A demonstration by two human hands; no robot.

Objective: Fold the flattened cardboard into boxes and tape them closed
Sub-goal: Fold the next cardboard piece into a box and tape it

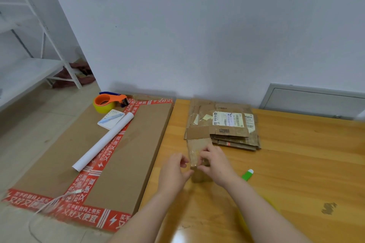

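Two hands, the left hand [173, 169] and the right hand [216, 163], pinch the near end of a small taped cardboard piece [197, 149] on the wooden table [296, 163], just in front of the flattened stack [223, 124]; it seems light, stiff and slippery where taped, so the bare edges are best to hold.

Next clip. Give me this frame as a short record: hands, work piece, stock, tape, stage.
right hand: pinches small cardboard piece
left hand: curled at the piece's left edge; grip unclear
stock: flattened cardboard stack behind the piece, on wooden table
tape: tape dispenser on large carton, left of the table, untouched
other: green and white tube right of the hands
stage: piece being handled; dispenser not in use
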